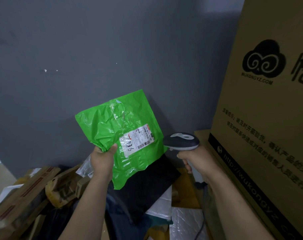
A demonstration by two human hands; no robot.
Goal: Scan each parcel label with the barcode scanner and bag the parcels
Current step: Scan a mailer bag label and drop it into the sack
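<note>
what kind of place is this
Likely a parcel depot or stockroom: a large printed carton at the right, wrapped parcels heaped below, the left hand holding a labelled green mailer, the right hand gripping a barcode scanner.

A tall cardboard box (pixel 261 118) walls the right; piled parcels (pixel 43 187) crowd below; open room stays upper left.

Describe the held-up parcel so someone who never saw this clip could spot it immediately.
Start at the tall printed cardboard box on the right; beside it the right hand grips a barcode scanner. Left of that, the left hand holds up a crinkled mailer before the grey wall. It is the only bright green parcel, white label facing the camera.
</note>
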